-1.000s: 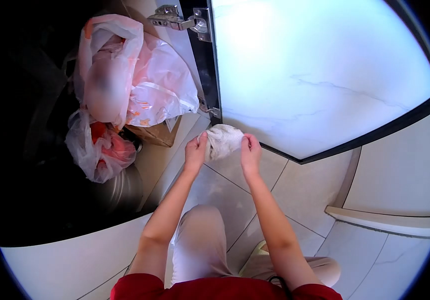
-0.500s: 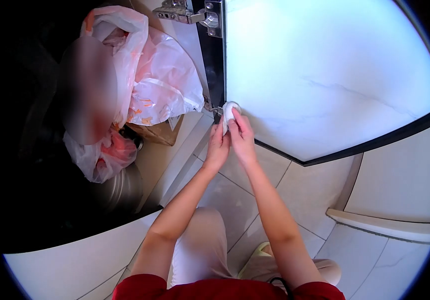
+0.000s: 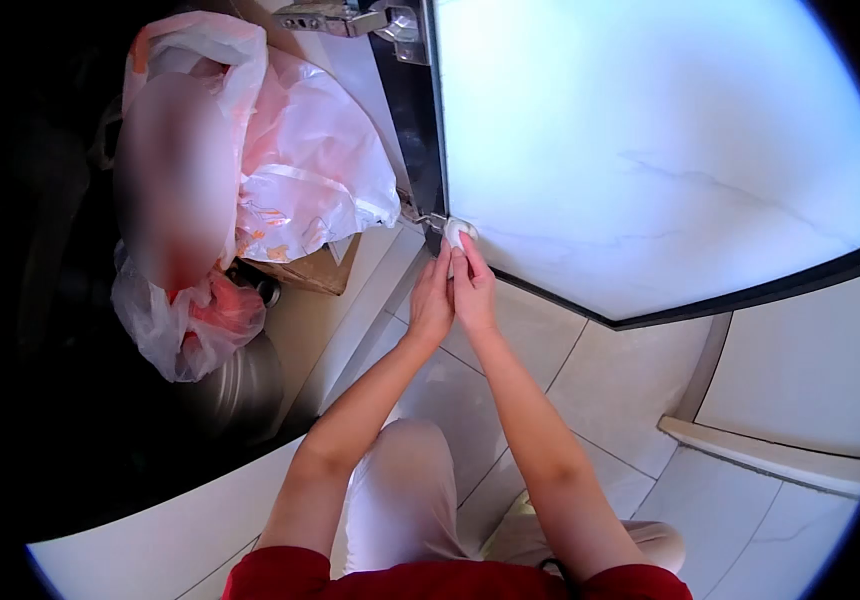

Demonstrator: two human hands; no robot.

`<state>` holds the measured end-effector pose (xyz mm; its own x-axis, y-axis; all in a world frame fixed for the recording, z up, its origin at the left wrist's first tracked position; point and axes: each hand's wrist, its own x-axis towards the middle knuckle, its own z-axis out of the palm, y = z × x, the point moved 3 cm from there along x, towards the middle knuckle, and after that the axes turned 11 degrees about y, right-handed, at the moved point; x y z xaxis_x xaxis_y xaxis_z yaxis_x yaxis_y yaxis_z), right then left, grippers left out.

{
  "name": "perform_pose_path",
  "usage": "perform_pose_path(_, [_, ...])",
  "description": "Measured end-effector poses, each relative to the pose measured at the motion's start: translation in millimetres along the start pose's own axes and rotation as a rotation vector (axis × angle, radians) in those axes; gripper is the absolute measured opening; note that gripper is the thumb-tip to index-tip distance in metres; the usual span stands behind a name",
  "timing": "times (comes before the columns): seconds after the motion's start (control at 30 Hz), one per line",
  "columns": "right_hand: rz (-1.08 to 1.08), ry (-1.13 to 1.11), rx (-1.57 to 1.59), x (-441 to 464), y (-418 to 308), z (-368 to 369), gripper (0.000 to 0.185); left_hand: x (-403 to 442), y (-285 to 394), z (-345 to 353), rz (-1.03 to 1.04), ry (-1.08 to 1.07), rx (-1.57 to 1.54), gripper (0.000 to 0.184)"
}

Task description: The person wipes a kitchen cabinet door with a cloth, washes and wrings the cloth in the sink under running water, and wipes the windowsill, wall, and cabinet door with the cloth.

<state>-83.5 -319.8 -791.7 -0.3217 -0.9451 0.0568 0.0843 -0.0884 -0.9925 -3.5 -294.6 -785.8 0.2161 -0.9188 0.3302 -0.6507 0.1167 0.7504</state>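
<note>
A small wad of white cloth [image 3: 458, 231] is pressed against the lower hinge-side corner of an open cabinet door [image 3: 640, 170]. My right hand [image 3: 474, 288] grips this cloth from the right, its fingers reaching up over it. Close against it, my left hand [image 3: 432, 305] has its fingers together at the cloth's left side and the dark door edge. How much of the cloth lies inside the fingers is hidden. The lower hinge [image 3: 431, 219] sits just left of the cloth.
Inside the cabinet on the left are a pinkish-white plastic bag [image 3: 310, 170], a smaller clear bag [image 3: 190, 330], a cardboard box [image 3: 315, 272] and a metal pot [image 3: 250, 385]. An upper hinge [image 3: 400, 25] joins the door. Below lies a tiled floor [image 3: 605, 390].
The view has shifted slightly, moving the bags left and down in the picture. My hands stay at the door's corner with the cloth, and less of the cloth shows now.
</note>
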Motion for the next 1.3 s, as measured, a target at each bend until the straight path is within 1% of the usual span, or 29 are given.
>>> perform_pose_path(0.03, [0.003, 0.005, -0.003, 0, 1, -1, 0.033, -1, -6, 6, -0.001, -0.006, -0.002, 0.058])
perform_pose_path(0.1, [0.066, -0.029, -0.021, -2, 7, -4, 0.033, -6, -14, 14, -0.049, 0.060, -0.120, 0.058])
perform_pose_path(0.13, [0.071, -0.029, -0.026, -4, 12, -5, 0.033, -10, -15, 16, -0.055, 0.056, -0.122, 0.058])
perform_pose_path(0.2, [-0.001, 0.025, -0.081, -5, 20, -4, 0.032, -13, -15, 16, 0.007, 0.099, -0.042, 0.061])
perform_pose_path(0.23, [0.003, 0.027, -0.075, -6, 27, -6, 0.032, -16, -22, 18, 0.010, 0.096, -0.036, 0.061])
perform_pose_path(0.3, [0.187, -0.015, -0.222, -7, 46, -11, 0.030, -22, -46, 31, -0.016, -0.038, 0.174, 0.064])
perform_pose_path(0.33, [0.188, -0.015, -0.214, -4, 56, -13, 0.030, -22, -53, 35, -0.012, -0.038, 0.180, 0.064])
perform_pose_path(0.4, [0.368, -0.066, -0.242, 2, 77, -15, 0.028, -31, -74, 51, -0.251, -0.198, 0.141, 0.062])
perform_pose_path(0.43, [0.370, -0.066, -0.250, 5, 80, -16, 0.028, -35, -86, 67, -0.257, -0.201, 0.136, 0.062])
perform_pose_path(0.5, [0.343, -0.081, -0.140, 10, 81, -15, 0.028, -44, -109, 96, -0.628, -0.129, -0.741, 0.056])
perform_pose_path(0.53, [0.340, -0.081, -0.138, 10, 79, -13, 0.028, -40, -91, 86, -0.624, -0.129, -0.741, 0.056])
perform_pose_path(0.57, [0.167, -0.089, -0.165, 10, 69, -10, 0.029, -30, -55, 62, -0.525, -0.075, -0.630, 0.054])
perform_pose_path(0.6, [-0.006, -0.094, -0.192, 9, 58, -7, 0.030, -25, -33, 48, -0.425, -0.024, -0.520, 0.052])
perform_pose_path(0.63, [-0.004, -0.086, -0.192, 6, 49, -7, 0.030, -25, -41, 50, -0.424, -0.032, -0.519, 0.052])
perform_pose_path(0.7, [-0.209, -0.074, -0.588, 1, 27, -13, 0.030, -22, -59, 58, -0.369, -0.141, -0.317, 0.053])
perform_pose_path(0.73, [-0.211, -0.066, -0.591, 4, 21, -17, 0.030, -22, -64, 64, -0.363, -0.147, -0.321, 0.053])
perform_pose_path(0.8, [-0.279, -0.193, -1.073, 5, 19, -21, 0.030, -27, -70, 71, -0.292, -0.254, -0.040, 0.057])
perform_pose_path(0.83, [-0.281, -0.189, -1.072, 6, 22, -26, 0.030, -29, -67, 74, -0.288, -0.254, -0.040, 0.057])
perform_pose_path(0.9, [-0.407, -0.174, -1.147, 6, 23, -35, 0.028, -36, -63, 81, -0.391, -0.332, 0.000, 0.062])
perform_pose_path(0.93, [-0.402, -0.171, -1.141, 8, 23, -38, 0.028, -35, -61, 83, -0.389, -0.336, 0.007, 0.062])
perform_pose_path(1.0, [-0.312, -0.215, -1.180, 9, 28, -48, 0.028, -35, -52, 85, -0.346, -0.380, -0.031, 0.067])
perform_pose_path(1.03, [-0.311, -0.214, -1.179, 10, 32, -54, 0.028, -35, -47, 86, -0.345, -0.381, -0.029, 0.067])
perform_pose_path(1.1, [-0.334, -0.168, -1.133, 10, 40, -74, 0.028, -38, -34, 93, -0.384, -0.544, 0.123, 0.068])
perform_pose_path(1.13, [-0.337, -0.169, -1.136, 9, 35, -86, 0.028, -41, -27, 99, -0.385, -0.543, 0.119, 0.068])
perform_pose_path(1.2, [-0.228, -0.160, -1.163, 7, 29, -119, 0.028, -54, -7, 115, -0.361, -0.631, 0.025, 0.066])
perform_pose_path(1.23, [-0.239, -0.113, -1.140, 5, 28, -137, 0.028, -63, -3, 127, -0.361, -0.631, 0.021, 0.066])
perform_pose_path(1.3, [-0.262, -0.036, -1.131, 2, 23, -172, 0.029, -75, 10, 149, -0.166, -0.610, 0.008, 0.069])
